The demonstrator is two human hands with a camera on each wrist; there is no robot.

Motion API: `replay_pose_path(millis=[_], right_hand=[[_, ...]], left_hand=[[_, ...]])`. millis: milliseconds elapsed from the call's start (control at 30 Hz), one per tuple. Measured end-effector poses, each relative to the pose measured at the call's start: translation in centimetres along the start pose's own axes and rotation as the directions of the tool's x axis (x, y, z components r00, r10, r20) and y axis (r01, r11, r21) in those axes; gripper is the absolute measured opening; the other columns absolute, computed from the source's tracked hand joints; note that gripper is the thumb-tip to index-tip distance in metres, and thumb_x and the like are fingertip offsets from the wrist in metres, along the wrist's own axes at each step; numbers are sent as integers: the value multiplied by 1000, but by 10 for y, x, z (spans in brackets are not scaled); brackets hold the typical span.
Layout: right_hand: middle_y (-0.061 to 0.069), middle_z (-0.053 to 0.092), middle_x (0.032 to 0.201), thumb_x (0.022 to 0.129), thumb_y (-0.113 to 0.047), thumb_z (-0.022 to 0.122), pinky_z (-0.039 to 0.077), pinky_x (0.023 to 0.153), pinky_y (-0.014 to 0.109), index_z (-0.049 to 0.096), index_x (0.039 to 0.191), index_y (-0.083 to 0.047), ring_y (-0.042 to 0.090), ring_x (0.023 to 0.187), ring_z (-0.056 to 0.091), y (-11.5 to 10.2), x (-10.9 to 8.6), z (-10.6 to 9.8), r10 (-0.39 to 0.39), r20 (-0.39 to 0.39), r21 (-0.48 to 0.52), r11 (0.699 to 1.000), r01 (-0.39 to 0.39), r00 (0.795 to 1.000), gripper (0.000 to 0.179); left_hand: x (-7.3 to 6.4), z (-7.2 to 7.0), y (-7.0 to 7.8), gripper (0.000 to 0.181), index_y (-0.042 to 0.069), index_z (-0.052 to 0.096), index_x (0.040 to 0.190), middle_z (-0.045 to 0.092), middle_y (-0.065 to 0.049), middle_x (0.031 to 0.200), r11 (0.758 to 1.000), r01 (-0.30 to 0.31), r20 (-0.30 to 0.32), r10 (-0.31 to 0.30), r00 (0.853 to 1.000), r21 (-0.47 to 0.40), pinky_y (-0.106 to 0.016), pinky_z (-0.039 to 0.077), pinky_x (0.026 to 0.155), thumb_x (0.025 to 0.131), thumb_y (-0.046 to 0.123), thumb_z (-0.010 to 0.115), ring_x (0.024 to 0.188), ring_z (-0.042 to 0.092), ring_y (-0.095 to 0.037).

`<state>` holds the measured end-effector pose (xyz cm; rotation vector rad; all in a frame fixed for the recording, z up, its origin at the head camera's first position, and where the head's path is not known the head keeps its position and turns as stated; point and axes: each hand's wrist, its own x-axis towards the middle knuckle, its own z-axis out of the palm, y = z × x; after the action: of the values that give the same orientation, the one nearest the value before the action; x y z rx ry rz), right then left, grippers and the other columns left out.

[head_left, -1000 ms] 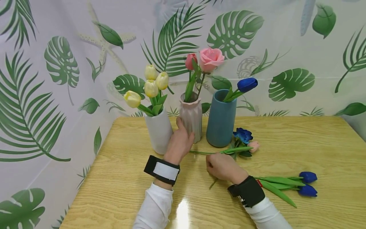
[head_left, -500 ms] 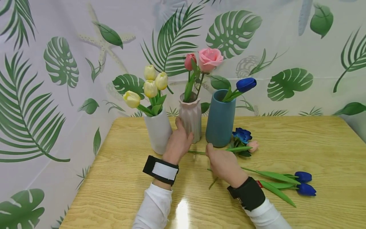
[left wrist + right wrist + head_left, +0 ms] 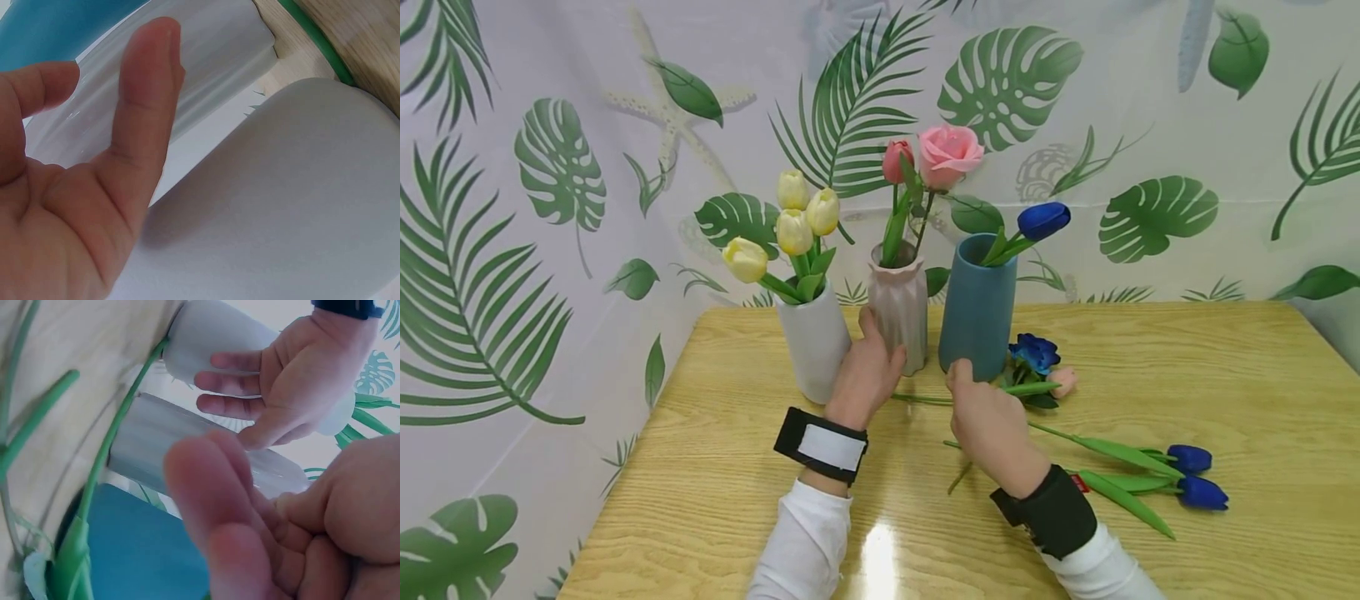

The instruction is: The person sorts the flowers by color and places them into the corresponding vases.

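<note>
My left hand [image 3: 861,375] reaches between the white vase [image 3: 814,342] and the ribbed pale pink vase [image 3: 898,317], its fingers extended. In the right wrist view those fingers [image 3: 231,381] lie beside the vases without a grip. My right hand [image 3: 992,425] is in front of the blue vase [image 3: 977,308], fingers curled, fingertips near its base. A loose blue tulip [image 3: 1189,459] has its stem running up into this hand, which appears to hold it; the exact hold is hidden. A second blue tulip [image 3: 1202,493] lies just below it.
The white vase holds several pale yellow tulips [image 3: 793,232]. A pink rose [image 3: 950,157] and a pinkish-red tulip [image 3: 898,162] stand in the pink vase; a blue tulip [image 3: 1043,221] leans from the blue vase. A blue flower [image 3: 1036,352] and a pale pink tulip [image 3: 1063,381] lie beside it.
My right hand has moved up the table toward the blue vase's base. The upper loose blue tulip has shifted left, its stem rising with the hand. My left hand has stayed in place.
</note>
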<state>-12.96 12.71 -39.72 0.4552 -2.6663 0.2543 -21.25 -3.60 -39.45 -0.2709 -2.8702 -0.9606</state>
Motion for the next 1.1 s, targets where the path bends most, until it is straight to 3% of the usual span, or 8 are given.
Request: replay_pose_path(millis=[133, 233, 300, 367, 667, 800, 967, 1100], right_hand=[[3, 40, 54, 106, -13, 47, 23, 41, 23, 43, 107, 0, 10, 40, 30, 0, 4, 1, 67, 116, 327, 939, -102, 991, 13], [19, 67, 91, 108, -21, 41, 47, 50, 31, 42, 120, -2, 23, 62, 66, -4, 7, 3, 168, 287, 691, 645, -326, 943, 22], [25, 62, 124, 109, -25, 41, 57, 64, 41, 39, 130, -3, 34, 91, 71, -9, 8, 6, 219, 377, 816, 381, -434, 900, 31], [25, 54, 138, 108, -27, 42, 58, 70, 46, 36, 138, -1, 38, 104, 68, -17, 8, 8, 253, 406, 865, 204, -459, 878, 39], [20, 50, 133, 109, -20, 39, 57, 71, 25, 36, 142, 0, 13, 86, 68, -50, 3, 8, 401, 551, 832, -331, -445, 731, 39], [21, 36, 136, 108, -14, 36, 53, 78, 22, 23, 143, 0, 12, 89, 61, -56, 0, 8, 369, 629, 755, -501, -423, 684, 40], [16, 40, 123, 107, -14, 36, 51, 93, 28, 27, 131, -4, 17, 99, 59, -55, -1, 7, 413, 683, 707, -584, -400, 603, 28], [19, 32, 146, 110, -22, 26, 38, 110, 27, 1, 155, -3, 26, 135, 42, -48, 1, 1, 341, 763, 577, -741, -343, 549, 55]], left_hand=[[1, -1, 0, 72, -8, 15, 151, 64, -15, 66, 1000, 5, 4, -5, 1000, 4, -29, 40, 40, 100, 24, 57, 47, 59, -21], [2, -1, 0, 72, -7, 15, 151, 64, -16, 68, 1000, 18, 11, -18, 1000, 0, -30, 41, 41, 100, 25, 56, 49, 60, -21], [2, -2, 0, 72, -6, 15, 151, 65, -16, 70, 1000, 27, 17, -27, 999, -1, -30, 42, 42, 100, 25, 56, 50, 61, -21], [3, -2, 0, 72, -6, 15, 151, 65, -16, 70, 999, 36, 25, -35, 999, -3, -30, 42, 42, 101, 25, 56, 50, 61, -21], [7, -2, -1, 71, -6, 16, 151, 64, -15, 70, 999, 44, 31, -44, 999, -1, -31, 43, 43, 100, 25, 55, 52, 62, -22], [7, -2, -1, 71, -6, 16, 152, 63, -13, 67, 999, 45, 31, -45, 999, -2, -29, 41, 41, 100, 24, 55, 48, 59, -20], [7, -4, -1, 71, -6, 16, 151, 62, -12, 65, 999, 38, 28, -38, 999, -1, -29, 40, 40, 100, 24, 55, 45, 57, -18], [7, -5, -1, 71, -7, 17, 151, 64, -14, 67, 1000, 30, 21, -30, 999, -7, -30, 42, 41, 100, 24, 55, 48, 60, -20]])
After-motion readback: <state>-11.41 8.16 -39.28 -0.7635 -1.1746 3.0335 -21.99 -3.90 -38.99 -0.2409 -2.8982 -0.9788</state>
